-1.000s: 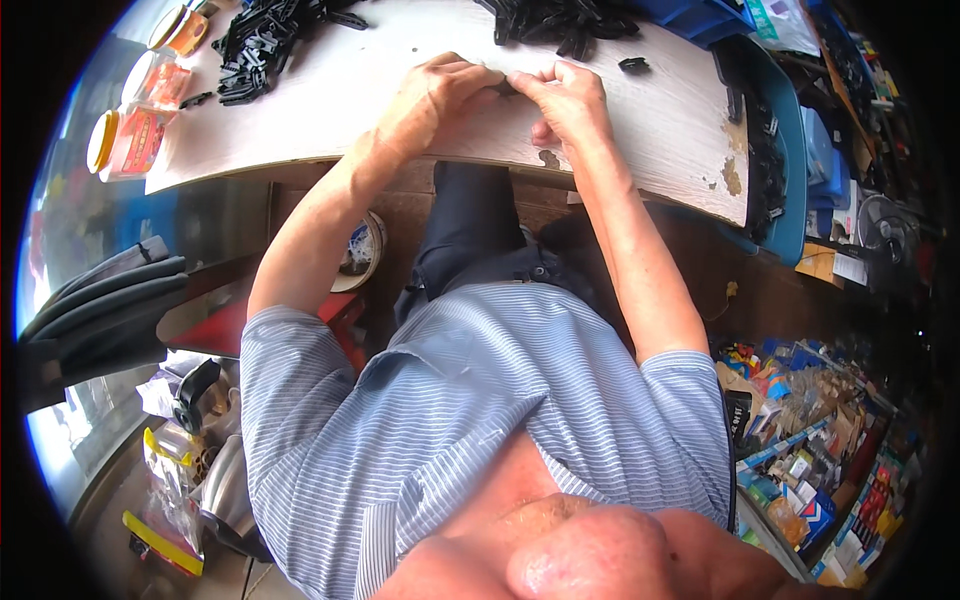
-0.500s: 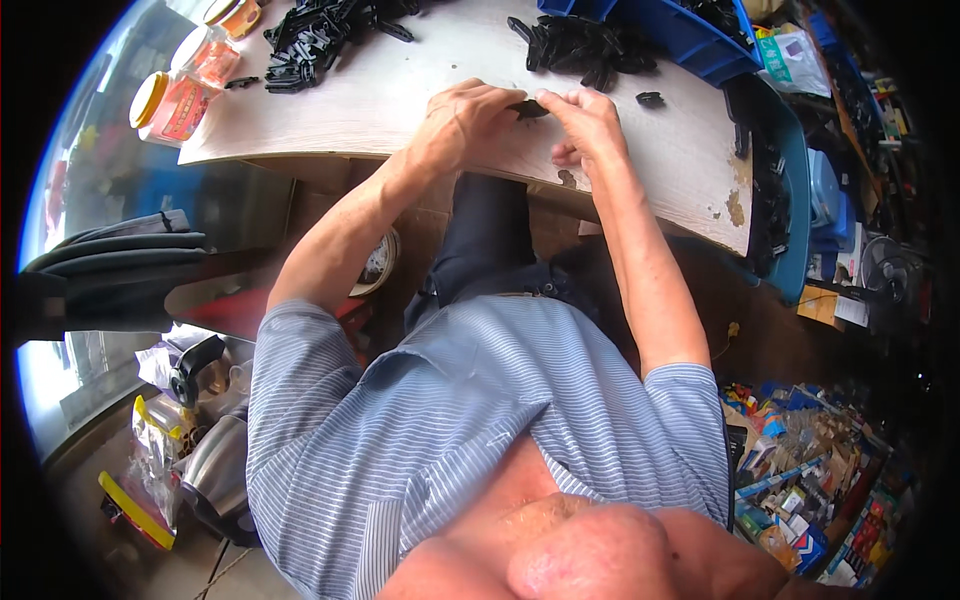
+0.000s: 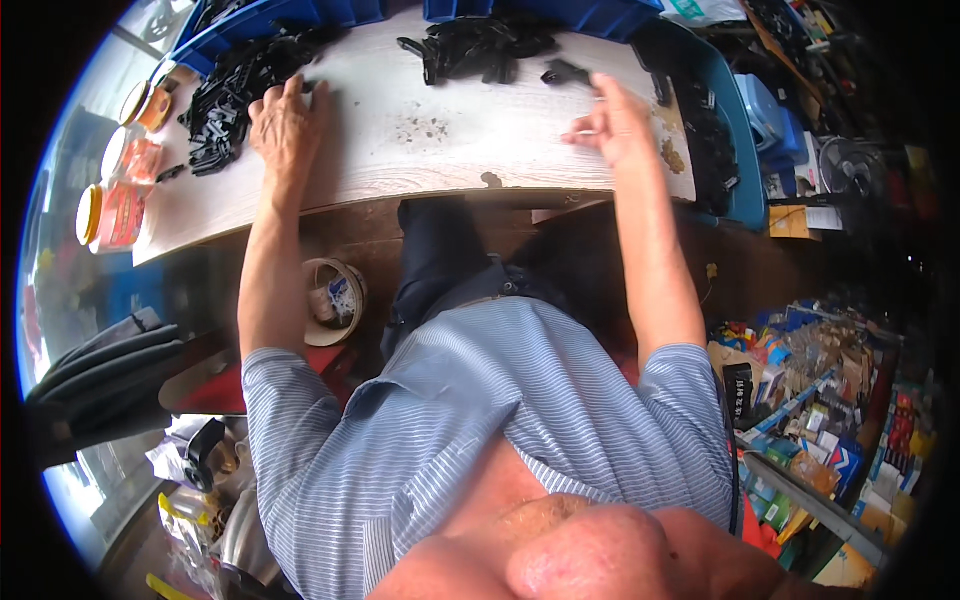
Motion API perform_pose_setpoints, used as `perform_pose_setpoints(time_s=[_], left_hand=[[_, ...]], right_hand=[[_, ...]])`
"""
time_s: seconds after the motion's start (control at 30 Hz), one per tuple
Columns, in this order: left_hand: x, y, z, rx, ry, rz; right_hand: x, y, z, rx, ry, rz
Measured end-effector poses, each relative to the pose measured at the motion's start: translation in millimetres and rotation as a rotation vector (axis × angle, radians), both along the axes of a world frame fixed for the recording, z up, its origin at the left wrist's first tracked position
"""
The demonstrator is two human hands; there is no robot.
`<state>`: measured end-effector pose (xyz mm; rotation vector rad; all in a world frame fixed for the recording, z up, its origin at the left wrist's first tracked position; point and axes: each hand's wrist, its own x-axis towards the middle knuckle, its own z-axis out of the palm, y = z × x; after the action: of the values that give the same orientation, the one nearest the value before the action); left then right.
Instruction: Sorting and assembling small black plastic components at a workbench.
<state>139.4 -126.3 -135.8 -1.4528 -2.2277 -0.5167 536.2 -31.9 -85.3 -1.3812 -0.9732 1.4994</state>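
My left hand point(image 3: 284, 130) lies at the right edge of a heap of small black plastic parts point(image 3: 222, 120). Its fingers are spread, and a dark bit shows beside its fingertips. Over the right of the table, my right hand point(image 3: 622, 122) is slightly blurred, with the index finger stretched forward and the other fingers apart from it. Just off that fingertip are loose black parts point(image 3: 563, 72); whether the finger touches them I cannot tell. A second heap of black parts point(image 3: 475, 48) lies between the hands, farther back.
Blue bins point(image 3: 290, 14) line the table's back edge. Jars point(image 3: 112, 215) stand at the left. A teal tub point(image 3: 742, 160) with black parts adjoins the table's point(image 3: 400, 165) right end. A round bucket point(image 3: 335, 300) is below the front edge, and boxed clutter point(image 3: 800, 400) fills the right.
My hands were together at the table's front around a black part and have now separated. The left went to the left heap, the right toward the loose parts. The view has shifted.
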Motion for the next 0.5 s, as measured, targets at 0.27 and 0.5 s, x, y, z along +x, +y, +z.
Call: perform_pose_setpoints(time_s=[0.27, 0.5], left_hand=[[17.3, -18.1, -2.4, 0.054, -0.09, -0.212], [20.6, -17.6, 4.1, 0.046, 0.004, -0.292]], right_hand=[[89.0, 46.8, 6.8, 0.079, -0.065, -0.54], [30.1, 34.8, -9.5, 0.104, -0.221, 0.12]])
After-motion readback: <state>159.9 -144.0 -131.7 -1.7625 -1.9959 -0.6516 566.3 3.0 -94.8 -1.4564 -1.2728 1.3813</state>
